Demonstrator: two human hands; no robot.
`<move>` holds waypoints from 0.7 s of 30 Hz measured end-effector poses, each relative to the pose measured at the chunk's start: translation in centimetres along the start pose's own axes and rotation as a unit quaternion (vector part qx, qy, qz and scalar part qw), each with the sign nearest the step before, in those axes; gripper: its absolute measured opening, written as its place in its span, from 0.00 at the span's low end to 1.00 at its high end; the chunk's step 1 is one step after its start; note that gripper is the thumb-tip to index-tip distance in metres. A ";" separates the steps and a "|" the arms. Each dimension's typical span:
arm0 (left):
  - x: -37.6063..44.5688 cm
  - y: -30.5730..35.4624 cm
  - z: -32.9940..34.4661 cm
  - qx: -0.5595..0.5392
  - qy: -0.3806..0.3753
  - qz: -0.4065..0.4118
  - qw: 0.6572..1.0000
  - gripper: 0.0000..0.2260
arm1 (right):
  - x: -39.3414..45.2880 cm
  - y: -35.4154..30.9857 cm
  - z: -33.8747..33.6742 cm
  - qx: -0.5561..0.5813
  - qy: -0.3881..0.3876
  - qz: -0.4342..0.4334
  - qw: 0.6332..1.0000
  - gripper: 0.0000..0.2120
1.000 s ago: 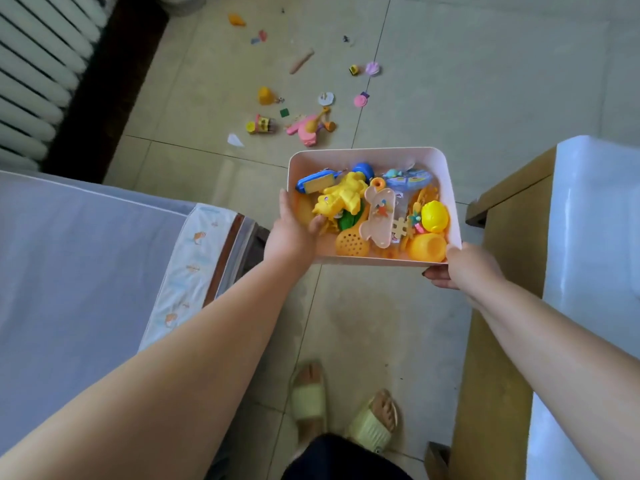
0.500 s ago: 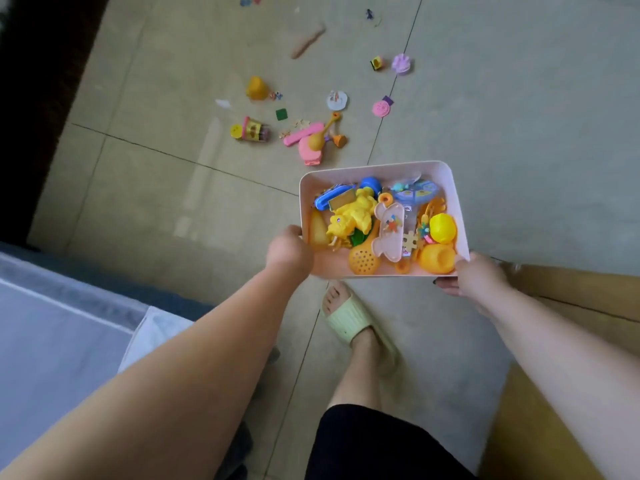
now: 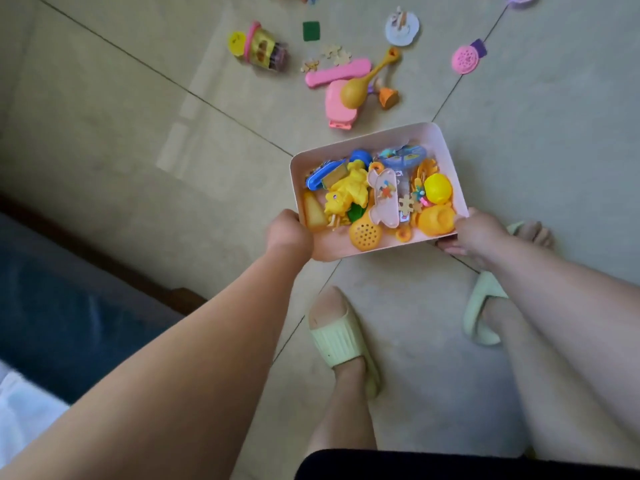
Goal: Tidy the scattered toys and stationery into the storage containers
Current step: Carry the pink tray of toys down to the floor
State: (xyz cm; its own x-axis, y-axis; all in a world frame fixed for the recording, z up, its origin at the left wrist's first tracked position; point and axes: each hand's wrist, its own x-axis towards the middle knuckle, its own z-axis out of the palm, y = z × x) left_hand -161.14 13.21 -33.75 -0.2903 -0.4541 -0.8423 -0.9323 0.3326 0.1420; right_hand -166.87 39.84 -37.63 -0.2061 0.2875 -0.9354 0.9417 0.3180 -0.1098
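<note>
I hold a pale pink storage box (image 3: 440, 140) above the tiled floor, level and full of small toys: a yellow dinosaur (image 3: 346, 197), a blue piece (image 3: 320, 176), a yellow ball (image 3: 438, 188). My left hand (image 3: 289, 233) grips its near left corner. My right hand (image 3: 478, 233) grips the near right corner. Beyond the box, loose toys lie on the floor: a pink toy (image 3: 337, 76), an orange maraca (image 3: 360, 86), a yellow-and-pink tub (image 3: 258, 46), a pink disc (image 3: 465, 59), a white disc (image 3: 401, 27), a green square (image 3: 311, 31).
A dark blue bed edge (image 3: 69, 306) runs along the lower left. My two feet in pale green slippers (image 3: 341, 337) stand on the tiles under the box. Wooden puzzle pieces (image 3: 329, 55) lie near the pink toy.
I have stepped forward toward the scattered toys with the box; the wooden bench at the right and most of the bed have left view. Both hands keep their grip.
</note>
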 end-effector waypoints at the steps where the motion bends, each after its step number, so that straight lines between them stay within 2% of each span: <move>1: 0.7 0.2 0.3 -0.014 0.001 -0.003 1.000 0.07 | 0.8 -0.9 0.2 0.000 -0.002 0.001 1.000 0.18; 5: 3.4 1.3 2.7 -0.094 0.005 -0.022 0.995 0.12 | 4.3 -4.1 -0.2 -0.054 0.026 -0.023 0.998 0.18; 8: 2.4 3.1 3.6 -0.201 -0.016 -0.037 0.979 0.23 | 5.2 -6.9 -1.0 -0.081 0.031 -0.051 0.995 0.18; 11: 0.6 4.4 4.0 -0.236 -0.031 -0.010 0.971 0.25 | 4.5 -9.6 -2.2 -0.170 0.028 -0.093 0.981 0.19; 16: -2.2 4.0 3.6 -0.236 -0.007 -0.003 0.972 0.26 | 0.6 -11.2 -3.1 -0.362 0.003 -0.157 0.919 0.19; 21: -5.7 2.8 0.9 -0.222 -0.034 -0.025 0.974 0.30 | -6.1 -12.4 -0.1 -0.488 -0.021 -0.223 0.844 0.22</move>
State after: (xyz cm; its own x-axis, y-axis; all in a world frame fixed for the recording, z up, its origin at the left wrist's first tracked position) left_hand -161.89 17.53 -29.01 -0.2410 -0.4000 -0.8843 -0.9507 -0.0861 0.2981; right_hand -177.37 34.26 -30.54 -0.4528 -0.0825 -0.8878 0.1026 0.9843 -0.1438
